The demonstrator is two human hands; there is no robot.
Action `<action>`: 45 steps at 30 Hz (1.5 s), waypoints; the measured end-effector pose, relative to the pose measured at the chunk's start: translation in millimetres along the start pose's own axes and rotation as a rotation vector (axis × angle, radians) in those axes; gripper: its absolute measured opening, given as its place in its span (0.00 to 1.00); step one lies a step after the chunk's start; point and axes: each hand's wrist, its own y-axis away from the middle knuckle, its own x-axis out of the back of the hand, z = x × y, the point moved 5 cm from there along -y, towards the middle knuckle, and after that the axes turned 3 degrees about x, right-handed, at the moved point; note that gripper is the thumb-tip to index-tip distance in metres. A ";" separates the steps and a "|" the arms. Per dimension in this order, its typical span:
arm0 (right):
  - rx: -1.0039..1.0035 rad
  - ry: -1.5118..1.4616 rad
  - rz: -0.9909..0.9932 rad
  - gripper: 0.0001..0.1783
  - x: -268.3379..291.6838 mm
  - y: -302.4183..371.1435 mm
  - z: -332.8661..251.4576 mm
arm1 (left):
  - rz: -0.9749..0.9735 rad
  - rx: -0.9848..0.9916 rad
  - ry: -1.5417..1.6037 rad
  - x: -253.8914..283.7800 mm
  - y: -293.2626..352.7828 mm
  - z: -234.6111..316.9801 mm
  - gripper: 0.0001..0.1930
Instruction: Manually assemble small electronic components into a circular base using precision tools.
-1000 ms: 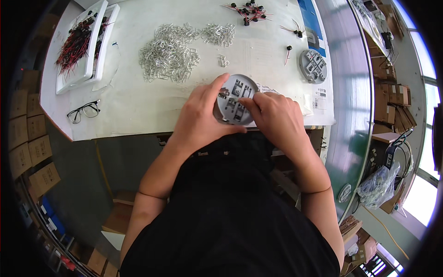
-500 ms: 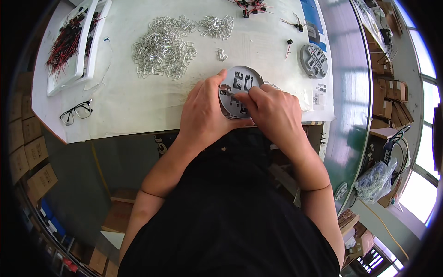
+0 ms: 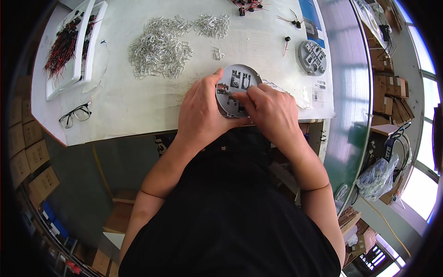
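Near the centre of the frame, a round grey housing (image 3: 236,82) is held by its rim at the front edge of the table (image 3: 131,108), its recessed inner face with dark metal fittings turned toward the camera. The left hand (image 3: 198,104) has a firm grip around its left side, one digit at the upper-left rim and another along the lower edge. The right hand (image 3: 275,108) is curled over the housing's right side, with a fingertip against the inner face; whether its grip pinches a small part cannot be told, as the fingers cover the spot.

Above the hands lie a large heap of silvery wire clips (image 3: 159,48), a smaller heap (image 3: 213,26) beside it and a few loose clips (image 3: 218,54) nearer the housing. At top centre is a cluster of black parts with red leads (image 3: 246,6); a single black part (image 3: 287,39) lies farther right, near a second grey housing (image 3: 313,57). In the upper left, a white tray (image 3: 61,89) holds many red-and-black wired parts (image 3: 63,51), with eyeglasses (image 3: 76,114) below it on the table.
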 end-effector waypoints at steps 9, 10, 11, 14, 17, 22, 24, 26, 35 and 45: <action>0.028 0.007 0.004 0.24 -2.7 -0.6 -1.4 | -0.024 0.024 -0.002 -1.2 1.4 -1.2 0.54; 0.034 0.005 0.003 0.24 -2.2 -1.2 -2.5 | -0.026 0.023 -0.002 -1.6 1.3 -1.7 0.54; 0.031 0.005 0.004 0.24 -1.6 -1.3 -5.2 | -0.030 0.015 -0.011 -1.6 1.7 -1.5 0.54; 0.074 0.142 0.009 0.23 -0.4 -1.2 -17.0 | -0.043 -0.005 -0.028 -1.8 2.7 -1.0 0.54; 0.088 0.062 0.015 0.22 -7.0 -3.0 -6.6 | -0.041 0.017 -0.021 0.4 1.2 -0.5 0.54; 0.092 0.014 0.007 0.21 -5.1 -5.6 -2.3 | 0.002 0.003 -0.026 0.9 0.3 0.3 0.54; 0.098 0.022 0.000 0.20 -3.7 -6.0 -3.4 | -0.016 0.018 -0.009 0.8 1.3 -0.8 0.54; 0.107 0.041 -0.017 0.19 -3.0 -6.5 -4.7 | -0.026 0.027 -0.001 1.0 1.9 -1.6 0.54; 0.228 0.365 -0.077 0.18 9.9 -12.0 -30.2 | -0.068 -0.017 -0.046 -2.3 1.8 -5.4 0.54; 0.212 0.226 -0.181 0.12 14.1 -17.4 -21.9 | -0.134 0.084 -0.023 0.3 1.2 -4.9 0.53</action>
